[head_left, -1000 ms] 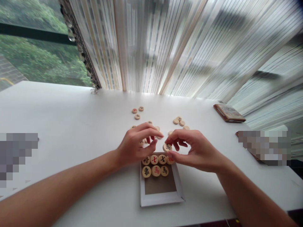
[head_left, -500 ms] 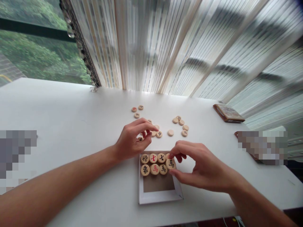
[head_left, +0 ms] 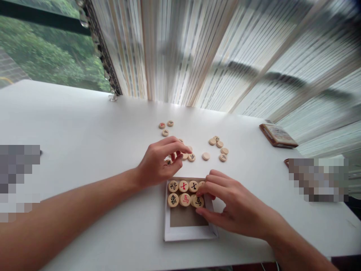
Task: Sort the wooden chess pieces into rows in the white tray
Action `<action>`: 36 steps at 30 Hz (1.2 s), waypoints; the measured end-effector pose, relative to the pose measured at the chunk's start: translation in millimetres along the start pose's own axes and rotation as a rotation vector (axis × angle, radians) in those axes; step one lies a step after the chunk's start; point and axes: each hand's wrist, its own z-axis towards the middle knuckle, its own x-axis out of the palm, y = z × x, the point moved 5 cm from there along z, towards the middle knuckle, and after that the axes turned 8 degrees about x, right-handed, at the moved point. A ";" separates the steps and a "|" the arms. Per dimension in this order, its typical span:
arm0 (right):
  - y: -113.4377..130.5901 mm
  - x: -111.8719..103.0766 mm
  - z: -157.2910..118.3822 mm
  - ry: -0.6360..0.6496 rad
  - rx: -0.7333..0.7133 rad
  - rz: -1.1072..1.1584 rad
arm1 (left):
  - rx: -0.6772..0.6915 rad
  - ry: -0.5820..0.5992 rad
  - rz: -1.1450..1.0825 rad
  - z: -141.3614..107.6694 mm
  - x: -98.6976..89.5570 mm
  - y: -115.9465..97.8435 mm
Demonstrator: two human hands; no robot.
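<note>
A shallow white box [head_left: 167, 222] with a brown bottom holds two rows of round wooden xiangqi pieces, marked in black and red. Between thumb and fingertips, my right hand [head_left: 229, 201] grips a black-marked xiangqi piece [head_left: 198, 201] at the right of the lower row, overlapping another piece below it. Left of it lie a red-marked piece [head_left: 185, 200] and a black-marked piece [head_left: 173, 200]. My left hand [head_left: 160, 160] hovers beyond the box's upper left corner, fingers bent and apart, holding nothing visible. It partly hides loose pieces, among them one black-marked piece [head_left: 191, 157].
Several loose pieces, including a blank one [head_left: 206, 156], are scattered on the white table [head_left: 98, 131] beyond the box. Two flat boxes or books, one brown-edged [head_left: 278, 135], lie at the right. A striped curtain [head_left: 175, 56] hangs along the far edge.
My right hand has carried its piece left and slightly down, from the right side of the box onto the lower row. My left hand stays nearly in place. The view has shifted slightly.
</note>
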 end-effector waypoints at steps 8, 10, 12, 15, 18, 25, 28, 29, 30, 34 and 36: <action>-0.3 0.1 0.4 -0.030 -0.037 -0.027 | -0.006 0.000 -0.004 0.5 -0.2 -0.6; -0.6 -0.3 0.3 -0.043 -0.038 -0.029 | -0.003 0.003 -0.003 0.8 -0.3 -0.9; -0.9 -0.3 0.2 -0.048 -0.036 -0.031 | 0.000 0.005 -0.004 1.1 -0.3 -1.1; -0.6 -0.1 -0.3 -0.049 -0.044 -0.033 | -0.001 0.006 -0.004 1.4 -0.1 -1.3; -0.2 -0.3 -1.1 -0.059 -0.054 -0.036 | -0.004 0.008 0.002 1.5 0.0 -1.4; -0.3 -1.2 -1.3 -0.059 -0.054 -0.037 | -0.002 0.009 0.005 0.4 0.0 -0.2; -1.3 -5.0 -1.7 -0.083 -0.060 -0.029 | 0.000 0.005 0.003 0.0 -0.2 0.2; -2.2 -6.9 -2.1 -0.092 -0.057 -0.022 | -0.001 0.003 0.002 -0.1 -0.3 0.3; -3.5 -9.2 -2.7 -0.103 -0.053 -0.013 | -0.001 0.002 0.001 -0.1 -0.4 0.3; -9.7 -20.5 -4.6 -0.136 -0.039 0.036 | -0.008 0.005 0.004 0.3 -0.6 0.4; -13.5 -26.7 -4.3 -0.157 -0.035 0.062 | -0.010 0.000 0.006 0.9 -0.9 0.3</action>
